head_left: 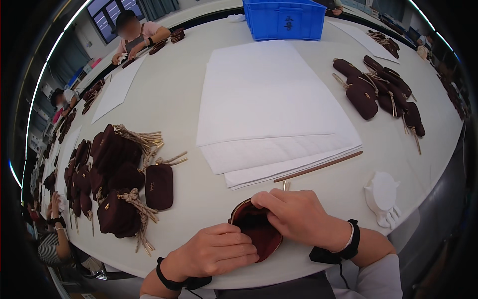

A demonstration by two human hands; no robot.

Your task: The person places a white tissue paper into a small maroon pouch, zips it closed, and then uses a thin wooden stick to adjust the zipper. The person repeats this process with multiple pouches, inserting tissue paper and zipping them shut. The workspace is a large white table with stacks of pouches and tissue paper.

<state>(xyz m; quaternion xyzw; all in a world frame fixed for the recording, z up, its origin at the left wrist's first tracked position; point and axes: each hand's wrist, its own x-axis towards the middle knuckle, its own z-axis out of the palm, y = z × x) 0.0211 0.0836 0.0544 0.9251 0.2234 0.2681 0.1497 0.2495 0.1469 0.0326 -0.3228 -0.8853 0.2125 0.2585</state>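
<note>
A small dark maroon zip pouch is held unzipped at the table's near edge, its mouth gaping toward me and its reddish lining showing. My left hand grips the pouch's left and lower rim, fingers curled over the edge. On the upper right rim, my right hand pinches the zipper edge between thumb and fingers. A gold-tipped cord end sticks out beyond the right hand. The pouch's outer back is hidden.
Left of me lie piled maroon pouches with knotted tan cords. Ahead are stacked white sheets, a thin brown stick and a blue crate. More pouches and a white object lie right. A co-worker sits across.
</note>
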